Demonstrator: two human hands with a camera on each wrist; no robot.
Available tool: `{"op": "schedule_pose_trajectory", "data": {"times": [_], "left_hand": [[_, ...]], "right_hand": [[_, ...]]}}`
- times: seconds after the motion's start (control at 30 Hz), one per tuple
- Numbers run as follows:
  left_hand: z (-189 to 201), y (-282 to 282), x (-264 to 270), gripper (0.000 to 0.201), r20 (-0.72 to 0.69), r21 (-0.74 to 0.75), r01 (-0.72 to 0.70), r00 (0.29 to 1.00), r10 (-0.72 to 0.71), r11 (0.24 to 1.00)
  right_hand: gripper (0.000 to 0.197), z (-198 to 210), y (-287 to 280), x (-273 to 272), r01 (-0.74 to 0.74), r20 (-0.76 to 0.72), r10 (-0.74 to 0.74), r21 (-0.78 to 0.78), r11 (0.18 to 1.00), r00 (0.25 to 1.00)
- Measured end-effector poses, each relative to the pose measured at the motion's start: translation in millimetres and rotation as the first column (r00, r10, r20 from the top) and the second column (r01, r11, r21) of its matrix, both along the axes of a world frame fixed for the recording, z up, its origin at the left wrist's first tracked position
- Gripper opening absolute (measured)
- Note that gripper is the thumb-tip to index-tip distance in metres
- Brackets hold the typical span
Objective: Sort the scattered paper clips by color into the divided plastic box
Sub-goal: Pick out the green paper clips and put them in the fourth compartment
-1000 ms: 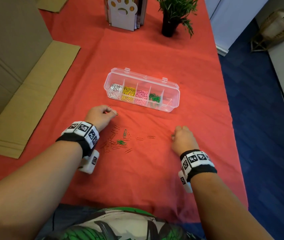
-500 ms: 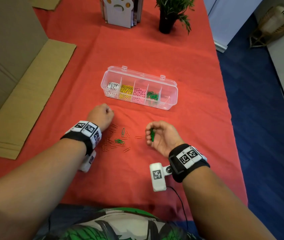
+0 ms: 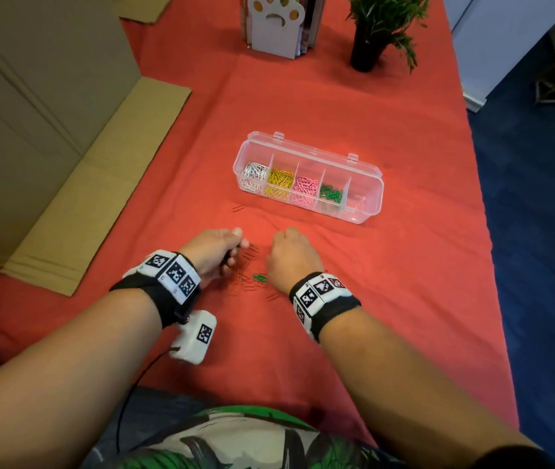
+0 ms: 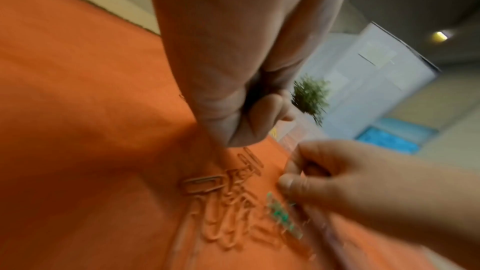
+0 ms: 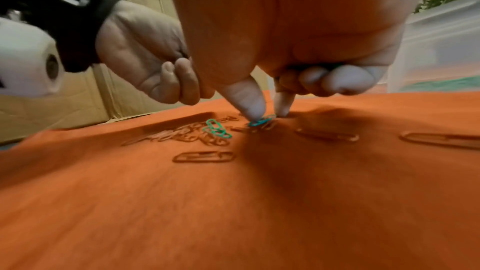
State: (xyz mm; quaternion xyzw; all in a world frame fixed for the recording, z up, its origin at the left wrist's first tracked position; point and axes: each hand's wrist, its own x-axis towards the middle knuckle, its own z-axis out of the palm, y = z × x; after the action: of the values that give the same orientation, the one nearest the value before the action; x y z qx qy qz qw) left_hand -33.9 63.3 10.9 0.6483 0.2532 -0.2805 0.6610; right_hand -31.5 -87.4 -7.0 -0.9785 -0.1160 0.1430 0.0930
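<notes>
As clips (image 5: 217, 129) lie green/red | R hand (image 3: 291, 257) pinching green clip (image 5: 261, 121) | L hand (image 3: 213, 253) curled, contents unclear

No readable words, brand names or numbers appeared anywhere. The only signs were black-and-white square code markers on the white blocks of the left wristband (image 3: 171, 273), on the small white camera housing (image 3: 195, 336) hanging under that wrist, and on the right wristband (image 3: 320, 290); they carried patterns, not letters. A white cut-out stand (image 3: 275, 25) at the far end of the desk bore a paw-print shape, without any text.
</notes>
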Motion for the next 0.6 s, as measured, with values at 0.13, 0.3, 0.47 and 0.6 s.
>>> {"op": "schedule_pose_trajectory", "data": {"times": [0.13,0.3,0.47,0.6], "left_hand": [[-8.8,-3.5,-7.2,0.019,0.182,0.501,0.285,0.888,-0.422,0.817],[-16.9,-13.0,-12.8,0.024,0.081,0.813,0.412,0.62,-0.78,0.412],[-17.6,-19.5,-8.6,0.009,0.079,0.813,0.416,0.613,-0.786,0.406],[-12.0,-27.3,1.9,0.017,0.131,0.498,0.349,0.875,-0.466,0.794]], "right_hand": [[0.036,-0.9,-9.5,10.7,0.109,-0.151,-0.103,0.03,0.994,0.983],[0.017,5.8,-37.0,21.2,0.452,-0.427,-0.286,0.364,0.814,0.858],[0.031,17.2,-57.7,12.4,0.721,-0.677,-0.265,0.588,0.366,0.687],[0.029,19.6,-73.2,5.1,0.796,-0.785,-0.14,0.603,0.052,0.604]]}}
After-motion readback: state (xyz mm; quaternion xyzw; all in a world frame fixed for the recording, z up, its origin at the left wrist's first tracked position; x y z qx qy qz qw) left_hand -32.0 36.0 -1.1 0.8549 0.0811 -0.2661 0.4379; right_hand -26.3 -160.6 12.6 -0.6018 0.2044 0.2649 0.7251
